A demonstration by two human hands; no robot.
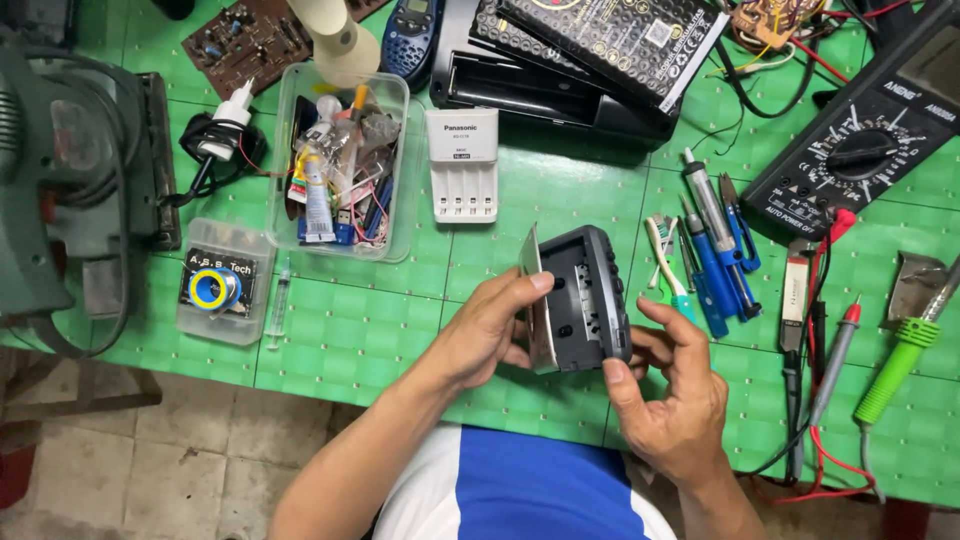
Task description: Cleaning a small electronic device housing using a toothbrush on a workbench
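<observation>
Both hands, left hand (490, 330) and right hand (675, 385), are gripping an opened cassette player (590, 295), whose thin door (535, 300) is seemingly risking bending.

A small clear plastic box (222, 283) lies at the desk's left edge, with a black label (222, 281) inside it. Beside it stands a taller clear tub (341, 160). At the top centre, a black rectangular package (615, 42) with white print and a small white sticker lies tilted. At the top right, the multimeter's grey screen (942, 62) is blank.
</observation>
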